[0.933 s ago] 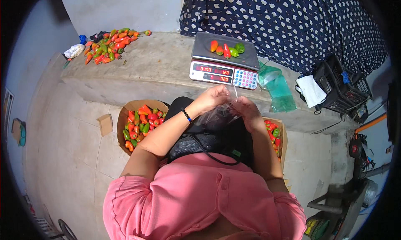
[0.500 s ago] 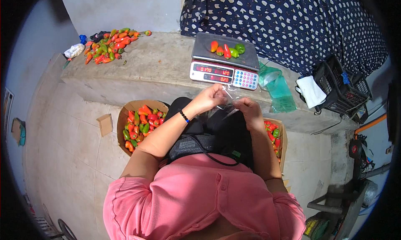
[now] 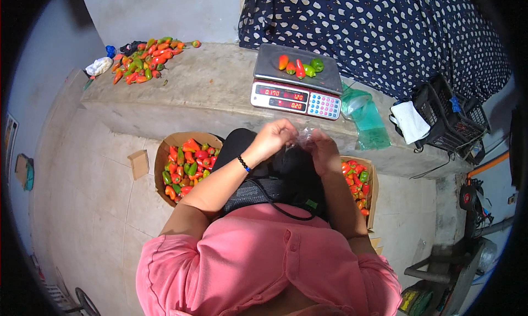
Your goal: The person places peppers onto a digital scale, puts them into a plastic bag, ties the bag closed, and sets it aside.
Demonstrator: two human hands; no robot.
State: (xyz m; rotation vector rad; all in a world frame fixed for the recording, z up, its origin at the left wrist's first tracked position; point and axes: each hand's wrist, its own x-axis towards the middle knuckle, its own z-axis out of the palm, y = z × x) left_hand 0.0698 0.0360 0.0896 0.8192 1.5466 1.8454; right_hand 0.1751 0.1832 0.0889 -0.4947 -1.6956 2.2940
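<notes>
- you have two hands up in front of you: your left hand point(image 3: 273, 138) and your right hand point(image 3: 323, 150), close together, both pinching one small clear plastic bag point(image 3: 303, 136) between their fingertips.
- the bag sits right between your two hands, touching both, held above your lap and just short of the table point(image 3: 209, 90) edge.
- it looks thin, transparent and crumpled; whether anything is in it, you cannot tell.
- just beyond your hands stands one weighing scale point(image 3: 297, 85) with five peppers point(image 3: 300, 67) on its pan: red, orange and green.
- two cardboard boxes of peppers flank you: one box point(image 3: 184, 165) below and left of your left hand, one box point(image 3: 358, 185) below and right of your right hand.
- one loose heap of peppers point(image 3: 147, 57) lies far beyond your left hand, at the table's far corner.
- one pile of green plastic bags point(image 3: 364, 118) lies just past your right hand.
</notes>
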